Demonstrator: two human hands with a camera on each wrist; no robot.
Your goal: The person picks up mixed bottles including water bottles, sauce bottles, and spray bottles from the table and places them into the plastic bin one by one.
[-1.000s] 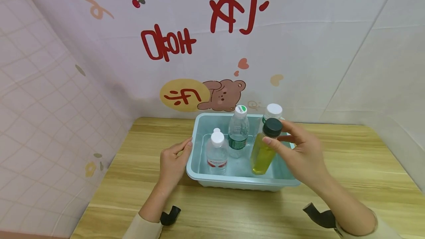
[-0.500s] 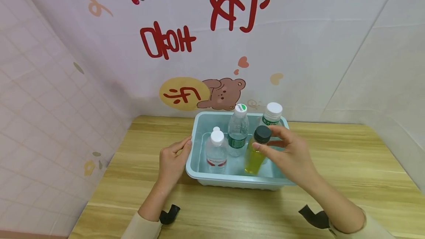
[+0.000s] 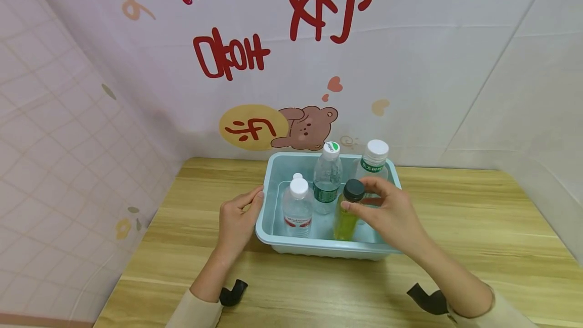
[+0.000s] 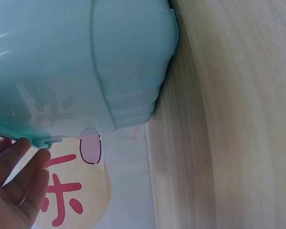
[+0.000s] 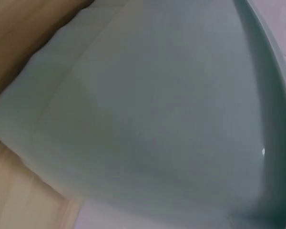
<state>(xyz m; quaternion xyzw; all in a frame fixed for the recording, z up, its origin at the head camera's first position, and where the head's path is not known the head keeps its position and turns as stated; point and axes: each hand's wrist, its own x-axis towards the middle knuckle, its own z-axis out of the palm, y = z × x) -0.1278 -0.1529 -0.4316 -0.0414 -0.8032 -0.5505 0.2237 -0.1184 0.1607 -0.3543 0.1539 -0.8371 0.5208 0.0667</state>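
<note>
A pale blue plastic basin (image 3: 337, 251) stands on the wooden table with several bottles upright in it. My left hand (image 3: 237, 219) pinches its left rim; in the left wrist view the fingers (image 4: 31, 171) lie at that rim. With thumb and fingers, my right hand (image 3: 393, 211) grips a dark-capped bottle of yellow-green liquid (image 3: 347, 224) near its neck, inside the basin toward the front. Left of it is a clear bottle with a red-and-white label (image 3: 298, 211). Behind stand a green-labelled bottle (image 3: 326, 178) and a wide white-capped bottle (image 3: 375, 153). The right wrist view shows the basin's outer wall (image 5: 157, 109).
A small white cap (image 3: 297, 176) shows behind the red-labelled bottle. The wooden table (image 3: 478, 216) extends on both sides of the basin. A printed white cloth (image 3: 432, 65) hangs at the back, and a gridded cloth (image 3: 68, 140) borders the left.
My right hand has moved left and down with the yellow-green bottle, which went from tilted to nearly upright. The left hand keeps its place on the rim.
</note>
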